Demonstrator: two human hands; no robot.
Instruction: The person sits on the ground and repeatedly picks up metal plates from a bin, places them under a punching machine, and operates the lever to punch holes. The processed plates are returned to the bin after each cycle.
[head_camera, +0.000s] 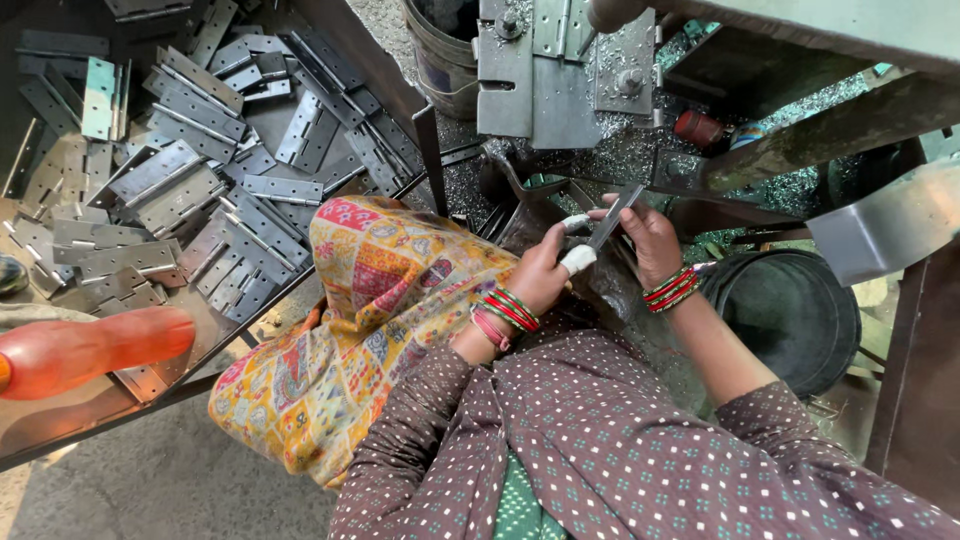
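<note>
Where both hands meet below the grey machine plate (535, 75), a narrow metal hinge strip (612, 215) is held in a closed grip: the left hand (545, 270), its thumb bandaged white, is wrapped around the lower end, and the right hand (650, 240) is pinched on the upper part. A cut from the strip's edge is judged possible. Metal shavings (620, 150) lie just beneath the plate; slipping is risked. Loose hinges (200, 180) are heaped well left of it.
</note>
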